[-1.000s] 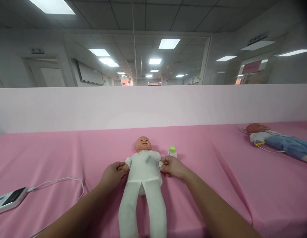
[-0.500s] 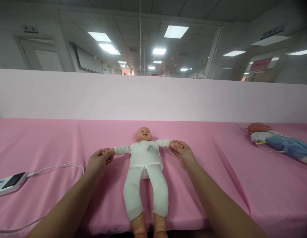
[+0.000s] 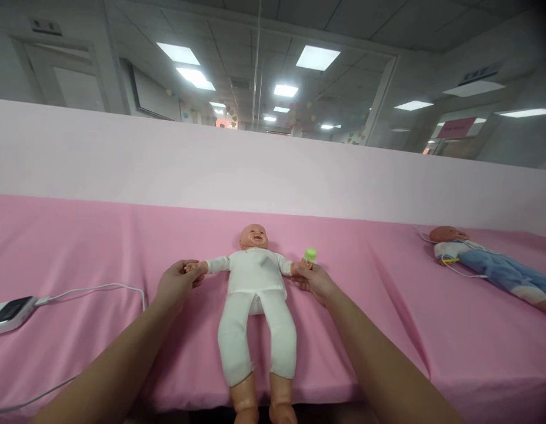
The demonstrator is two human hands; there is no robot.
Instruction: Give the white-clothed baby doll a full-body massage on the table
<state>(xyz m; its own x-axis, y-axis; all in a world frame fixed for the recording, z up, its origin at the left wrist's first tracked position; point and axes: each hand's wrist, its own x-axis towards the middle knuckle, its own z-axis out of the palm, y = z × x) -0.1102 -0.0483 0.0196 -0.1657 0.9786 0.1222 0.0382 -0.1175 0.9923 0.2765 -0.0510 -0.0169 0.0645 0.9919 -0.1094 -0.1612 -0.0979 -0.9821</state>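
A baby doll [image 3: 257, 274] in a white cloth top and trousers lies on its back on the pink-covered table [image 3: 343, 341], feet towards me. Its arms stretch out to both sides. My left hand [image 3: 178, 282] is closed on the doll's hand at the left of the view, thumb on top. On the other side, my right hand [image 3: 317, 281] pinches the doll's other hand. Just beyond my right hand stands a small bottle with a light green cap [image 3: 310, 254], its lower part partly hidden by the doll's hand.
A second doll [image 3: 493, 262] in blue and white clothes lies at the right, with a thin white tube and a yellow piece on it. At the left sits a white handheld device [image 3: 12, 315] with a white cable [image 3: 96, 287]. A low white wall [image 3: 264, 171] with glass above borders the back.
My right hand has lowered the doll's arm and brought it closer to the body, uncovering the green cap. My left hand stays nearly in place. The whole view has tilted slightly.
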